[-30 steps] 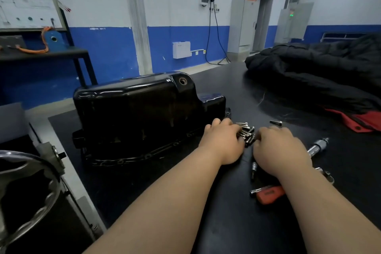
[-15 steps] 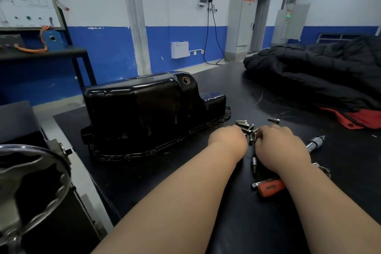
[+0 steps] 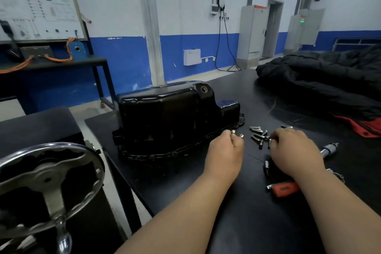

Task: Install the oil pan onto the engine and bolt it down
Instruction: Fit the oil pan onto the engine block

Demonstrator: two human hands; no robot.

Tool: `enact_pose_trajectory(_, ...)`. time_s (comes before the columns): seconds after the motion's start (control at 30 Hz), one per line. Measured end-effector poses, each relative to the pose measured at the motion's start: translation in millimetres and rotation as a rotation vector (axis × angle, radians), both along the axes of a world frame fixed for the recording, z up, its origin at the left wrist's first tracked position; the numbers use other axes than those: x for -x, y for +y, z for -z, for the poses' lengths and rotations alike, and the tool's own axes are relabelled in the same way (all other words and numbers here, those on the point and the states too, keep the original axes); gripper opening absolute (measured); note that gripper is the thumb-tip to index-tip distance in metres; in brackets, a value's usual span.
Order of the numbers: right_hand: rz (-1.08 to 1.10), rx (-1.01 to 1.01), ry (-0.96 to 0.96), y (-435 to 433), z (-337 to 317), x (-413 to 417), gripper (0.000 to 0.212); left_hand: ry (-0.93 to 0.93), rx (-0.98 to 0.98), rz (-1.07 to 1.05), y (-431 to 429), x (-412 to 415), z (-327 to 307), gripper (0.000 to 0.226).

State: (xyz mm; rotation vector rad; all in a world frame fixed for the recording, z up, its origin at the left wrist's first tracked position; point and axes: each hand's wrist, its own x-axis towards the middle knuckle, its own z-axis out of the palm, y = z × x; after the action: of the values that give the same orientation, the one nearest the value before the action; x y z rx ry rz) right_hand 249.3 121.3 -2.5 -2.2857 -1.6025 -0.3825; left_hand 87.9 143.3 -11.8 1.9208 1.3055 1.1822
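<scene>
While left hand (image 3: 224, 150) grips two bolts (image 3: 237, 134) (heads showing), right hand (image 3: 294, 150) grip unclear

Both hands fisted: left hand (image 3: 225, 151), right hand (image 3: 293, 150) apparently pinching.

Oil pan (image 3: 175, 117) blocks the table (image 3: 237, 222) from 9 to 12 o'clock, flange down. Open strip between its rim and the left hand (image 3: 224, 152). Loose bolts (image 3: 258, 136) scattered at 12, between both hands. Right hand (image 3: 294, 150) hemmed by an orange-handled tool (image 3: 283, 187) at 6 and a chrome tool (image 3: 329, 148) at 3. Black jacket (image 3: 321, 84) fills 1 to 2. Near table edge at 6: bare. Handwheel (image 3: 47, 179) off-table at 8.
</scene>
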Motion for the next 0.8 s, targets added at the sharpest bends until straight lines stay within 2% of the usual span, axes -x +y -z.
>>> enact_pose_trajectory(0.07,-0.051,-0.073,-0.021,-1.3,-7.3,12.0,0.024,-0.307,0.102,-0.053,-7.4,20.4,-0.7,0.029)
enact_pose_trajectory(0.13,-0.17,-0.166,0.049,-1.8,-16.8,34.3,0.023,-0.586,0.239,-0.052,-17.4,38.4,-4.5,0.03)
enact_pose_trajectory(0.23,-0.36,-0.314,0.428,-3.4,-33.6,80.7,0.018,-0.939,0.485,0.049,-30.9,62.0,-22.7,0.029)
enact_pose_trajectory(0.37,-0.432,-0.331,0.799,-4.7,-37.3,137.9,0.019,-1.157,0.653,0.1,-41.0,89.2,-42.6,0.027)
enact_pose_trajectory(0.43,-0.401,-0.32,0.937,1.1,-32.2,157.0,0.021,-1.259,0.749,0.063,-42.8,97.3,-45.9,0.03)
enact_pose_trajectory(0.53,-0.273,-0.42,1.184,15.0,-31.3,173.4,0.02,-1.467,0.948,-0.028,-40.0,111.7,-53.1,0.045)
enact_pose_trajectory(0.63,-0.204,-0.501,1.131,28.9,-34.8,177.0,0.015,-1.58,1.04,-0.099,-29.4,132.7,-64.6,0.037)
enact_pose_trajectory(0.73,-0.222,-0.562,1.031,50.4,-54.6,171.8,0.013,-1.591,1.066,-0.146,-35.6,143.9,-71.5,0.028)
enact_pose_trajectory(0.8,-0.237,-0.533,0.917,71.2,-73.6,166.1,0.016,-1.564,1.102,-0.144,-42.3,143.4,-70.4,0.025)
